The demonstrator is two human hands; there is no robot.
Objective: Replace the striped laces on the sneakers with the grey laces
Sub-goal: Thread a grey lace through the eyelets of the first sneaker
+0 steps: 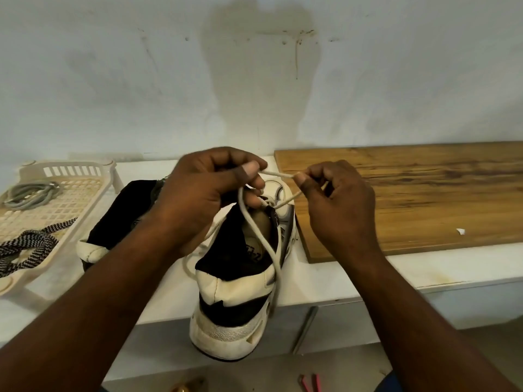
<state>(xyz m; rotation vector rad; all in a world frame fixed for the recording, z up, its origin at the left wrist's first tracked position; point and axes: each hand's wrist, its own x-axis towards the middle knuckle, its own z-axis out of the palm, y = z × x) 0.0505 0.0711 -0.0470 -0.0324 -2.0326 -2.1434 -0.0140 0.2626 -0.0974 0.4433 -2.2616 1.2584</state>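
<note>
At the front edge of the counter (368, 275) the sneaker (235, 278) stood heel toward the person, and above its tongue the left hand (203, 193) and right hand (339, 205) each pinched the pale lace (278, 174), its taut span running left-right, with the tip nearest the right hand.
</note>
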